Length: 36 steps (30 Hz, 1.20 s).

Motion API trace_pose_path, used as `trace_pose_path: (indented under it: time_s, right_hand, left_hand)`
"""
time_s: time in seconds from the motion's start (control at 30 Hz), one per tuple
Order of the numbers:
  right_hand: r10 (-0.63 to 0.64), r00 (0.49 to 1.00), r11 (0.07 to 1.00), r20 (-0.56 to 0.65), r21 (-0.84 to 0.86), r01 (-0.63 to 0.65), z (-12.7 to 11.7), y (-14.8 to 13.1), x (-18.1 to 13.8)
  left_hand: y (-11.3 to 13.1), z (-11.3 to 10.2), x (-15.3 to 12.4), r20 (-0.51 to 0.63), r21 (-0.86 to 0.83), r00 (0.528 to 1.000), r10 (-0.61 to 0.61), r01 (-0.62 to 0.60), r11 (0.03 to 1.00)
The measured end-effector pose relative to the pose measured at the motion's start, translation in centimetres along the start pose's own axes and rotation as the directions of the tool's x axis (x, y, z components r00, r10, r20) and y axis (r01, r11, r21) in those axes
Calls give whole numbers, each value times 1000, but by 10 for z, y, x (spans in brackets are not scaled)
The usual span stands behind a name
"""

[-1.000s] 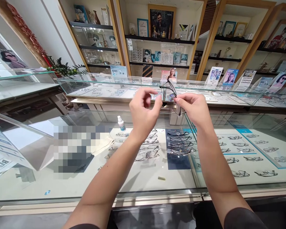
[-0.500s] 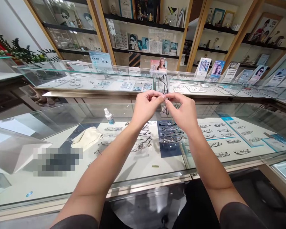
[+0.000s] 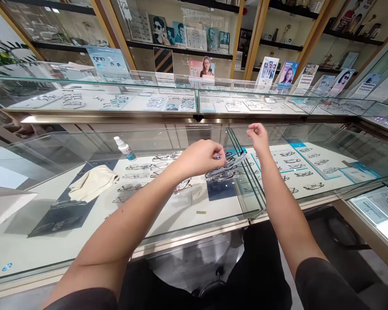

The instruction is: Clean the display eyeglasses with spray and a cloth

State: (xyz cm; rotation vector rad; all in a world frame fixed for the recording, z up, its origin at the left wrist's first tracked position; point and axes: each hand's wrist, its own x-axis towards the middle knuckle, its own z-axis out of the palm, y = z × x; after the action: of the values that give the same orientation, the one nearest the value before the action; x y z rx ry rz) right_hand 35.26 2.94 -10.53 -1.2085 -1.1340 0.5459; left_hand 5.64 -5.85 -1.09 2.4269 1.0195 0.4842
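Note:
My left hand (image 3: 204, 157) is closed on a pair of eyeglasses (image 3: 230, 166) above the glass counter. Their dark and greyish temples stick out to the right of my fingers, and the rest is partly hidden behind the hand. To the right and a little higher is my right hand (image 3: 258, 137), apart from the eyeglasses. Its fingertips are pinched together; whatever is between them, if anything, is too small to make out. Under the glass top, rows of spectacle frames (image 3: 132, 187) lie on a white base, some on a dark blue panel (image 3: 221, 191).
On the counter (image 3: 168, 230) stand a white spray bottle (image 3: 125, 149) and, nearer, a crumpled cream cloth (image 3: 92, 184). A small yellow-green strip (image 3: 201, 212) lies near the front. Behind runs a second glass showcase (image 3: 116, 103) with upright advert cards (image 3: 267, 73).
My hands, together before, have moved apart. The left came down with the eyeglasses, which now lie more level; the right shifted right. The view has tilted down.

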Motion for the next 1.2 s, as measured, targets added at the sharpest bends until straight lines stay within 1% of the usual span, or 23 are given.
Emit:
trace_pose_path:
  time_s: [0.1,0.17,0.27,0.4,0.47,0.57,0.7,0.83,1.0,1.2]
  right_hand:
    - [67,997,998,47,-24,-66,-2,33,1]
    - [87,994,996,65,-37,-85,-3,45,2]
    - [103,991,994,85,-51,-99,-1,51,2]
    - [95,986,994,138,-64,-86,4,48,-1]
    - [86,982,995,170,-71,-75,7,45,-3]
    - [87,973,994,213,-80,-71,10,40,-6]
    - [68,961,996,267,-77,-49,15,35,-13]
    - [82,943,992,322,-118,-46,22,33,-20]
    - [103,936,988,337,-146,-57,27,30,-25]
    - [107,929,984,354,-170,-48,27,27,-29]
  left_hand:
    - [1,13,2,127,135,992,3,-20,991]
    - [3,22,3,204,222,979,-19,-28,975]
    - [6,35,4,302,339,951,-63,-45,940]
    - [10,46,5,385,408,918,-99,-73,910]
    - [11,50,5,399,427,911,-106,-82,900]
    - [11,52,6,391,447,914,-106,-88,890]
    - [10,52,7,412,425,905,-106,-88,901]
    - [9,56,8,408,458,905,-117,-92,884]
    - [5,60,10,392,480,910,-137,-75,874]
    - [2,66,12,373,514,918,-134,-84,853]
